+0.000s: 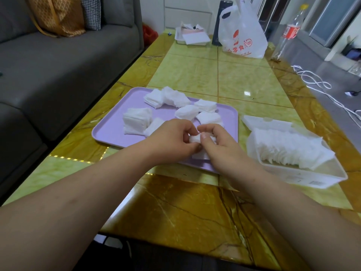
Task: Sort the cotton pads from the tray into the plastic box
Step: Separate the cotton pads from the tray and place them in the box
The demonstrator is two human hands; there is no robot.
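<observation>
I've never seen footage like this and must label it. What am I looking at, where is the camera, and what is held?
There is no machine: the grips are a person's bare hands. The single picture comes from a head-worn camera looking down. On the table lie a lilac tray bearing stacks of cotton pads and, to its right, a clear plastic box partly filled with pads. The left hand and right hand together pinch a small pad stack over the tray.
</observation>
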